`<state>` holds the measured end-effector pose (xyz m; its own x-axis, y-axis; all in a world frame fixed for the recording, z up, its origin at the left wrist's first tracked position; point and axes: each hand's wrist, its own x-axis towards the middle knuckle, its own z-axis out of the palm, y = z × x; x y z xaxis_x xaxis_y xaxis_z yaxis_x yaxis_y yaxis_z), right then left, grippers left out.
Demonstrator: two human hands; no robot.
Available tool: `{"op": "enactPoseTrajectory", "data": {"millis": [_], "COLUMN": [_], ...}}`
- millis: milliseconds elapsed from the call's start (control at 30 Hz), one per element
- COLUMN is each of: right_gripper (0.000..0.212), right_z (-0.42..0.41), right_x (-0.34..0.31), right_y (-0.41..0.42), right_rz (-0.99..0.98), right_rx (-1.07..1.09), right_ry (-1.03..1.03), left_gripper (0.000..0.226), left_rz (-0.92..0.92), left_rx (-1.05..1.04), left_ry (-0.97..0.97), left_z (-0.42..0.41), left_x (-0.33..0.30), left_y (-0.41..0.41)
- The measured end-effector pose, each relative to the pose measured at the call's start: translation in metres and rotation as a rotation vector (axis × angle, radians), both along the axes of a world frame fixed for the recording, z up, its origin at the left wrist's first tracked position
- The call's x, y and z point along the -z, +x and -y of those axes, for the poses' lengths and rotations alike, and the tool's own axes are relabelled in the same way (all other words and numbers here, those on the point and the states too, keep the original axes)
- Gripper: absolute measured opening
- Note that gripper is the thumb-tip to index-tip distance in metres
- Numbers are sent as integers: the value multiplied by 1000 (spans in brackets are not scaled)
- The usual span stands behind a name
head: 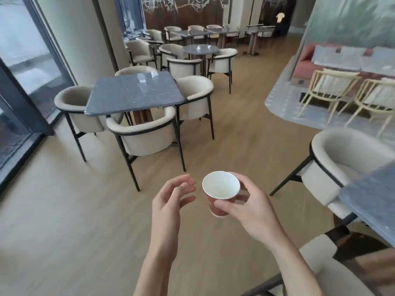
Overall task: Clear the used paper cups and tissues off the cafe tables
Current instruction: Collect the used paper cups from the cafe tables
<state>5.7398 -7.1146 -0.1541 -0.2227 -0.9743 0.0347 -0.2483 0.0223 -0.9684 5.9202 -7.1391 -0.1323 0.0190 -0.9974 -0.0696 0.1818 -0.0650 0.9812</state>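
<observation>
Head view. Right hand (248,207) grips paper cup (220,192) at lower centre of frame: thumb on near side, fingers round far side. Cup upright, red-brown outside, white inside, held above wooden floor (64,210). Left hand (171,200) just left of cup, not touching, fingers relaxed, holding nothing. Square grey table (132,92) at upper left carries small pale items, too blurred to identify.

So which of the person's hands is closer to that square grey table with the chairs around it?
Left. The left hand hangs open on the side of the square grey table, which stands ahead and to the left. The right hand is further right, holding the paper cup.
</observation>
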Motion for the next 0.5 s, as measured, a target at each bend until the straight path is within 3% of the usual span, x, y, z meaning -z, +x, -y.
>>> {"op": "enactPoseTrajectory", "data": {"millis": [233, 500], "right_gripper": [62, 61], "right_z": [110, 263], "right_x": [2, 3], "right_y": [-27, -115], "right_rz": [14, 77], "right_rx": [80, 93], "right_ry": [-22, -88], "left_gripper": [23, 23], "left_rz": [31, 111], "left_rx": [168, 245], "left_ry": [-14, -83], "left_z": [122, 283], "left_x": [-1, -8], "left_y": [-40, -132]}}
